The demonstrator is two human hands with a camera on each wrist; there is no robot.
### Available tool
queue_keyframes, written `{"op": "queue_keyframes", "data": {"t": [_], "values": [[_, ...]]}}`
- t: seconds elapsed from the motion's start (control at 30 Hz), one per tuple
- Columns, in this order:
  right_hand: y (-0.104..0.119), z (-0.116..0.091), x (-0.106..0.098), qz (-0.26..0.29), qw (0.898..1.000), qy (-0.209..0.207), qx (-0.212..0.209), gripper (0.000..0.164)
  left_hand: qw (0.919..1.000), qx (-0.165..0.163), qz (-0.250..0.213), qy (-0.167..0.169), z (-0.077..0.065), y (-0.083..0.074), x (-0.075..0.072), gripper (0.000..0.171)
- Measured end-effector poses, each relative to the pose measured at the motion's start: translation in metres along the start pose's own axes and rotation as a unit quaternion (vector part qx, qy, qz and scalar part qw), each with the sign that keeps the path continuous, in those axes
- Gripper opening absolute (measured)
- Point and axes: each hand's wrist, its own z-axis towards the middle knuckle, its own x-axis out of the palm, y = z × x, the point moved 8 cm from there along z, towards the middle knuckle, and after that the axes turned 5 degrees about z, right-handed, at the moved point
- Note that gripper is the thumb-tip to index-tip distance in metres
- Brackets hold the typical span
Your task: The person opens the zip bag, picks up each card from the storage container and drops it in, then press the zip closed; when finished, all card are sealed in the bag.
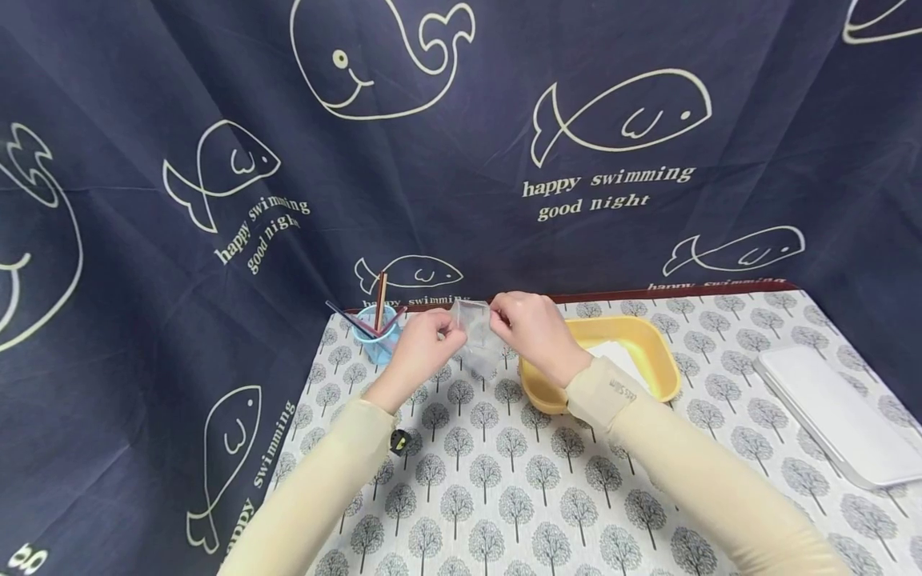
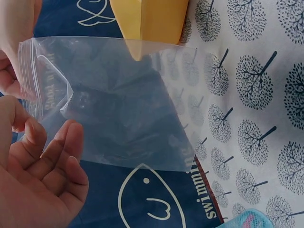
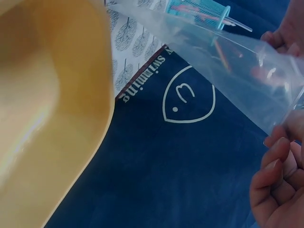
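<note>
Home-like corner, possibly staged; exact room unclear. Navy curtain (image 1: pixel 461 184) hangs from nine o'clock round to three, printed with whales, fish and "happy swimming good night", a bedroom sort of pattern. Desk (image 1: pixel 500 496) dressed in a tree-print cloth (image 1: pixel 727 480). Household pieces on it: light-blue cup (image 1: pixel 377 350) of slim sticks (image 1: pixel 381 302) at ten, yellow tub (image 1: pixel 654 352) at one, flat white case (image 1: pixel 839 412) at three.
</note>
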Motion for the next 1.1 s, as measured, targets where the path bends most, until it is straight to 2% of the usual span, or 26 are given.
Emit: {"op": "queue_keyframes", "data": {"t": [0.17, 0.33, 0.7, 0.9, 1.0, 1.1], "values": [[-0.003, -0.002, -0.003, -0.006, 1.0, -0.012, -0.014, 0.012, 0.9997, -0.017, -0.001, 0.019, -0.004, 0.002, -0.001, 0.027], [-0.003, -0.003, -0.004, -0.009, 0.999, -0.02, -0.023, 0.012, 0.9991, -0.019, 0.014, 0.037, -0.008, 0.001, -0.003, 0.029], [-0.006, -0.006, -0.008, -0.018, 0.999, -0.021, -0.035, 0.01, 0.9978, -0.002, 0.051, 0.043, -0.015, -0.003, -0.003, 0.03], [-0.005, -0.009, -0.004, -0.006, 1.0, 0.0, -0.023, 0.012, 0.9962, -0.014, 0.069, 0.05, -0.016, -0.001, -0.005, 0.031], [0.0, -0.01, -0.001, 0.004, 1.0, 0.004, -0.025, 0.011, 0.9931, -0.025, 0.106, 0.043, -0.015, 0.0, -0.007, 0.026], [0.006, -0.012, 0.001, 0.013, 0.999, 0.001, -0.034, 0.012, 0.9895, -0.037, 0.138, 0.023, -0.013, 0.001, -0.01, 0.009]]}}
